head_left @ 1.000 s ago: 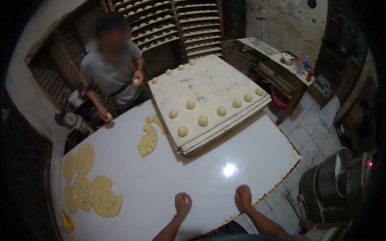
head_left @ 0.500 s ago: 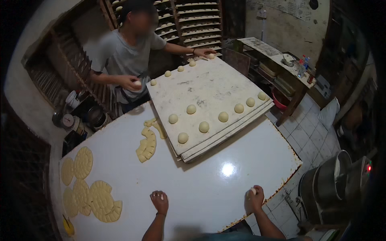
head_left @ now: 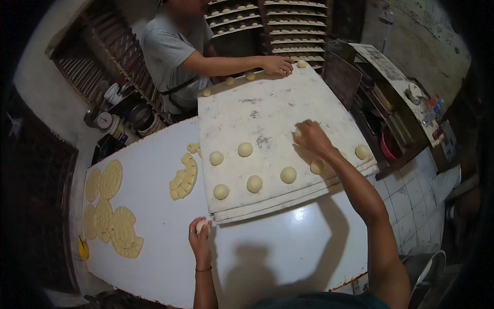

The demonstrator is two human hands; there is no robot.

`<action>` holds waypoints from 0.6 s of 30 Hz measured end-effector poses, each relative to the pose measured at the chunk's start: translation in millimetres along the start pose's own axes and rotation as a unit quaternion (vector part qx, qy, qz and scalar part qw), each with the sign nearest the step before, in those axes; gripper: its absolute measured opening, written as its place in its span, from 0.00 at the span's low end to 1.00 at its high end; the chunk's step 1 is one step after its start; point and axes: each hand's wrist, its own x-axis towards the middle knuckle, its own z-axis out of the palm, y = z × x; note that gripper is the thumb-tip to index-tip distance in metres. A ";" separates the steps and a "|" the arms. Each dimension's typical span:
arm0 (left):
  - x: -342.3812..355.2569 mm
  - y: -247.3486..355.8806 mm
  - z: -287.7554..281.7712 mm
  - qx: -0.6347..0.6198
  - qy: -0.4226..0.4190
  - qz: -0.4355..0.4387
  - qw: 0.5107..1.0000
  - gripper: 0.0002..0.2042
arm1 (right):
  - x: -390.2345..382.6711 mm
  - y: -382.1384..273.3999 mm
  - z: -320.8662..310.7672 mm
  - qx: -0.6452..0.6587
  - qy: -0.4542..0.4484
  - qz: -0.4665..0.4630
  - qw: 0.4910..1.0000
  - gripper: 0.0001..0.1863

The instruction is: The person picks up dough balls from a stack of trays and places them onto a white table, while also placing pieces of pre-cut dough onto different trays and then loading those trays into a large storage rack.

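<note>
My right hand [head_left: 315,138] reaches over the floured board [head_left: 231,118], its fingers closed round a dough ball [head_left: 298,133] that shows only in part. At the board's near left corner, over the white table, my left hand [head_left: 198,241] grips another pale dough ball [head_left: 203,226]. Several round dough balls sit on the board's near side, among them a dough ball [head_left: 254,184] in the front row. My right forearm partly covers one at the right. Along the far edge, a co-worker's hand [head_left: 278,65] is at the row of balls there.
Scored flat dough rounds [head_left: 123,232] lie on the white table's left side. A partly used scored dough piece [head_left: 184,177] rests left of the board stack. Behind the co-worker stand racks [head_left: 297,30] of filled trays. A side bench [head_left: 406,98] is at the far right.
My right hand has moved from the table's right side up over the board with its dough ball. My left hand has moved up to the board's corner. The co-worker's arm now stretches along the far edge.
</note>
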 end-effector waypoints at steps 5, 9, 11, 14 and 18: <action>85.5 58.4 181.2 0.301 -0.238 0.322 0.865 0.15 | -44.1 -1.0 -32.7 0.142 0.138 -0.012 0.980 0.35; 149.6 31.7 247.4 0.406 -0.371 0.349 0.759 0.16 | -150.2 -2.6 -48.5 0.328 0.307 0.060 0.891 0.21; 157.2 25.4 261.4 0.540 -0.398 0.398 0.626 0.19 | -219.4 18.4 -36.9 0.300 0.267 0.136 0.906 0.15; 141.4 46.6 231.9 0.445 -0.242 0.452 0.734 0.24 | -295.3 13.0 -5.4 0.299 0.209 0.250 0.897 0.10; 68.6 57.3 91.2 0.326 -0.173 0.317 0.874 0.19 | -335.2 -54.2 64.1 0.322 -0.009 0.324 0.889 0.10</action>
